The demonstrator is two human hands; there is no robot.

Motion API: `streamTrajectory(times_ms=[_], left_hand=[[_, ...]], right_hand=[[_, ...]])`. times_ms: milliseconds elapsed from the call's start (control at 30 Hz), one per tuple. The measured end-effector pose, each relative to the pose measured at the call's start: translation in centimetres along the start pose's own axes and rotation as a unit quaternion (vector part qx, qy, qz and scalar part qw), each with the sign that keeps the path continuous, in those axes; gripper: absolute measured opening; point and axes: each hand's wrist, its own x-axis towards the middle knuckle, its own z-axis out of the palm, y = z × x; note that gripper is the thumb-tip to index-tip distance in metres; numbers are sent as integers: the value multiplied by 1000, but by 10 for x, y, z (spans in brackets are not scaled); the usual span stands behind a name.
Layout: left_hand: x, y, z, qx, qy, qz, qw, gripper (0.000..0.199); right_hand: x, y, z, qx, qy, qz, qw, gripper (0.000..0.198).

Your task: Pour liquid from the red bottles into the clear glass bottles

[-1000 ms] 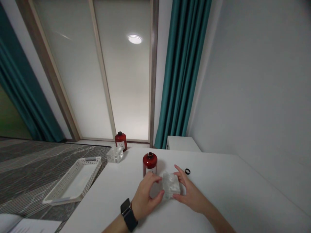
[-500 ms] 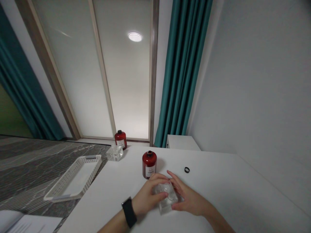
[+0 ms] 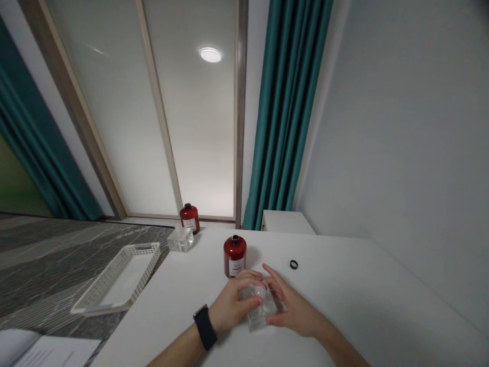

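Note:
A clear, square glass-like container (image 3: 255, 317) with a rounded part on top rests low over the white table between my hands. From its left and top, my left hand (image 3: 239, 299) grips it, thumb and fingers bent around the rounded part. My right hand (image 3: 288, 303) curves around the right side, thumb at the near corner and fingers at the far edge. Just beyond stands a red-brown bottle (image 3: 234, 250) with a white label and an uncapped-looking neck. A black ring (image 3: 294, 264) lies to the right of it. Fingers hide part of the container.
At the table's (image 3: 344, 275) far left edge are another clear square container (image 3: 181, 239) and a second red-brown bottle (image 3: 189, 220) with a black top. A white perforated basket (image 3: 142, 278) sits to the left, above an open book (image 3: 57, 351). A white cabinet (image 3: 286, 221) stands behind.
My left thumb and fingers have shifted slightly on the container's top. The whole view has moved a little; both hands stay around the container.

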Motion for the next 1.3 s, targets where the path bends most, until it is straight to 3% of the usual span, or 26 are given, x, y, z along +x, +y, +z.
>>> streamTrajectory(times_ms=[100, 300, 467, 767, 933, 1167, 1300], left_hand=[[1, 1, 2, 16, 15, 9, 1000, 36], [-1, 2, 7, 2, 78, -56, 995, 29], [-4, 11, -4, 0, 20, -70, 997, 61], [-3, 11, -12, 58, 31, -43, 997, 47], [-4, 11, -19, 73, 53, -28, 996, 45], [-7, 4, -19, 138, 9, -24, 990, 66], [-8, -4, -15, 134, -2, -58, 989, 74]], right_hand=[[0, 1, 3, 9, 2, -2, 1000, 110], [1, -1, 10, -47, 39, 4, 998, 107], [3, 2, 10, -55, 58, 8, 997, 105], [4, 3, 10, -79, 67, 9, 995, 108], [5, 7, 9, -101, 107, 21, 989, 106], [4, 5, 6, -111, 119, 23, 986, 102], [2, -3, 3, -145, 139, -8, 980, 92]])
